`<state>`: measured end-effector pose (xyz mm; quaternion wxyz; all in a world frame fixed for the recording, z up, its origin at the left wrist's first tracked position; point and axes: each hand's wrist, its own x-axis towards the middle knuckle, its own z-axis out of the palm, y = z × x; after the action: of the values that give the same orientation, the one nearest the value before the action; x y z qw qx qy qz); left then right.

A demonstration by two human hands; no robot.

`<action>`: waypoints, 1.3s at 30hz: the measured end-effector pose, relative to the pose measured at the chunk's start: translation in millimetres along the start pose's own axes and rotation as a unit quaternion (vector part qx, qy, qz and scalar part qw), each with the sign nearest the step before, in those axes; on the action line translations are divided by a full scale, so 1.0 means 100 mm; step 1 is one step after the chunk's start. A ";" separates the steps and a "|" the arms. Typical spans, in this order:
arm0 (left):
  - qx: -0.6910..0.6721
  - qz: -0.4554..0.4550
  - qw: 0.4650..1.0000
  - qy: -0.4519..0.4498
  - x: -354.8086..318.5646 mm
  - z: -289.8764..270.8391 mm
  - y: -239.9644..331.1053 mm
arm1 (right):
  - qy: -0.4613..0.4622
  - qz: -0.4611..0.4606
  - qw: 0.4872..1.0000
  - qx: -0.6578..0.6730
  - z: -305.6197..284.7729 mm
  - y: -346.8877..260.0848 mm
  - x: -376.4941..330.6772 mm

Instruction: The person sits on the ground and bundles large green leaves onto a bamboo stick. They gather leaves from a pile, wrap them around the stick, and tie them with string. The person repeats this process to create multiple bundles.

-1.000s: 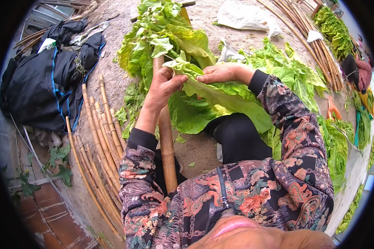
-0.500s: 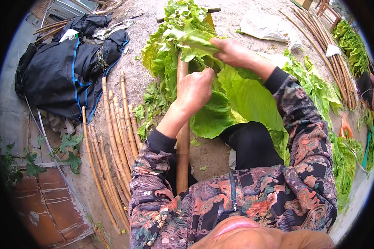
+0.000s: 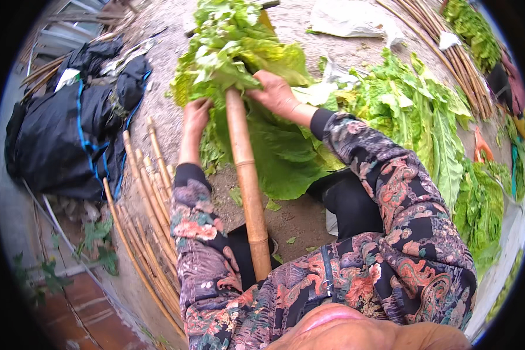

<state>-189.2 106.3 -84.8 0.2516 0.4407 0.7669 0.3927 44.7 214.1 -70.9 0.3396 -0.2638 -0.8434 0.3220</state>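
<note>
A thick bamboo pole (image 3: pixel 248 181) runs from my lap up into a bundle of large green leaves (image 3: pixel 239 52) strung along it. My left hand (image 3: pixel 195 116) rests on the leaves just left of the pole, fingers curled into them. My right hand (image 3: pixel 274 93) lies on the leaves just right of the pole, pressing on the bunch. A broad leaf (image 3: pixel 286 157) hangs below my right wrist over my knee.
Several thin bamboo sticks (image 3: pixel 146 204) lie on the dirt to my left. A black bag (image 3: pixel 64 140) with blue trim sits further left. Heaps of loose green leaves (image 3: pixel 426 116) spread on my right, with more sticks (image 3: pixel 449 41) at the top right.
My left hand has moved from the pole's right side across to its left. My right hand has come in closer to the pole. The view has shifted down.
</note>
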 end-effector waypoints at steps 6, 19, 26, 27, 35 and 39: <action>-0.148 0.011 0.987 0.066 0.41 0.26 -0.71 | -0.017 0.014 1.000 0.002 0.29 0.31 0.18; -0.274 0.075 0.958 0.037 -1.19 0.85 1.52 | 0.423 0.271 0.773 -0.387 -3.55 2.54 -2.16; 0.036 0.152 0.984 0.085 -0.91 1.26 1.26 | 0.139 0.321 0.857 -0.380 -3.10 2.17 -2.22; 0.049 0.162 0.982 0.087 -0.90 1.28 1.27 | 0.100 0.326 0.823 -0.455 -2.94 2.14 -2.16; 0.025 0.154 0.984 0.087 -1.01 1.26 1.41 | 0.140 0.327 0.929 -0.107 -3.17 1.74 -2.24; 0.018 0.142 0.986 0.079 -1.01 1.33 1.38 | 0.154 0.462 0.873 0.001 -3.89 1.62 -2.73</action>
<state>23.1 110.1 -42.1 0.1235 0.5174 0.7209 0.4442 542.1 280.6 -79.3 0.2780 -0.6691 -0.5622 0.3987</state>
